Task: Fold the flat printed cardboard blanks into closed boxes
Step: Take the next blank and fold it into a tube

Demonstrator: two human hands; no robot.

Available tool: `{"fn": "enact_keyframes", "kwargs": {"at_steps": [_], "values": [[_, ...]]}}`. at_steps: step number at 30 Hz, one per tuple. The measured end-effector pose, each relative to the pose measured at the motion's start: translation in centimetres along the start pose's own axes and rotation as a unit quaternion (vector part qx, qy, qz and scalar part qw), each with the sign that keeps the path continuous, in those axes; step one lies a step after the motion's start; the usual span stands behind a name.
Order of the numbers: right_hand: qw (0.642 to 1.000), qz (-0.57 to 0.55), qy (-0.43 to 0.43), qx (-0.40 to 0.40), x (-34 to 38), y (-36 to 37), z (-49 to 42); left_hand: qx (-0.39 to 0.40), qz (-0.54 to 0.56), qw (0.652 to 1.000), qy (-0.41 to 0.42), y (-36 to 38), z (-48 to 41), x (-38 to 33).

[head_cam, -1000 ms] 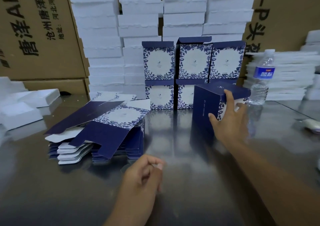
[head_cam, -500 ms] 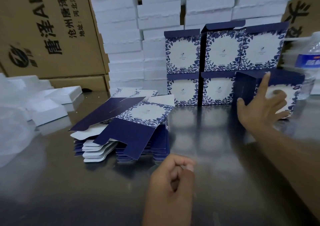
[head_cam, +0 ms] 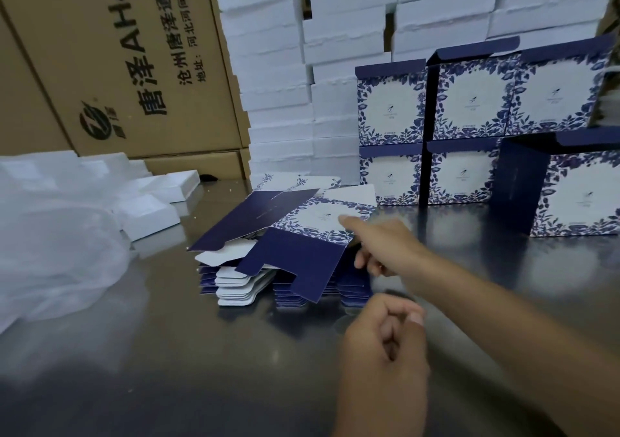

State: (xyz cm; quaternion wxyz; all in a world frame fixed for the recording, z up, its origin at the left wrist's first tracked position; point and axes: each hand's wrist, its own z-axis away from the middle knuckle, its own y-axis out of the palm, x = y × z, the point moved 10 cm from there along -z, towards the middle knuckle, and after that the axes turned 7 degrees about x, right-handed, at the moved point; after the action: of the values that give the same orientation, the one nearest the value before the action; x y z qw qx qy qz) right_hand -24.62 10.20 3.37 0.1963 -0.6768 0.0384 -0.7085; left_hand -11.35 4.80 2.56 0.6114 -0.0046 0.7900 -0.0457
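A stack of flat blue-and-white printed blanks (head_cam: 285, 269) lies on the steel table (head_cam: 167, 352), the top blank (head_cam: 302, 235) skewed and partly lifted. My right hand (head_cam: 379, 245) reaches across to it: one finger lies on its printed panel, the others curl under its right edge. My left hand (head_cam: 385, 336) hovers nearer me in a loose fist with nothing in it. A folded box (head_cam: 570, 195) stands alone at the right. Behind it, several finished boxes (head_cam: 469, 101) are stacked in two rows.
White foam trays (head_cam: 275, 84) are piled high behind the blanks. Brown shipping cartons (head_cam: 134, 67) wall off the back left. A clear plastic bag (head_cam: 50, 235) and loose foam pieces (head_cam: 151, 208) lie at the left.
My right hand let go of the folded box, now standing at the right, and swung left onto the top blank. The view turned left. My left hand kept its curled pose.
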Motion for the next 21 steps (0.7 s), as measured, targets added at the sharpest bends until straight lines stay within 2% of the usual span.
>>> {"fn": "enact_keyframes", "kwargs": {"at_steps": [3, 9, 17, 21], "values": [[0.999, -0.001, 0.022, 0.031, 0.1, 2.0, 0.1, -0.006, -0.005, 1.0, 0.008, -0.2, 0.0, 0.1], [0.973, -0.219, 0.053, 0.047, 0.3, 2.9, 1.3, -0.009, -0.013, 0.999, 0.034, -0.3, 0.1, -0.5], [0.937, -0.349, -0.015, -0.008, 1.0, -3.7, 8.2, 0.027, 0.014, 1.0, -0.004, 0.0, 0.0, 0.5], [0.926, -0.375, -0.024, -0.049, -1.4, -7.0, 13.3, -0.009, 0.053, 0.999, 0.003, -1.4, -0.1, 0.4]]}}
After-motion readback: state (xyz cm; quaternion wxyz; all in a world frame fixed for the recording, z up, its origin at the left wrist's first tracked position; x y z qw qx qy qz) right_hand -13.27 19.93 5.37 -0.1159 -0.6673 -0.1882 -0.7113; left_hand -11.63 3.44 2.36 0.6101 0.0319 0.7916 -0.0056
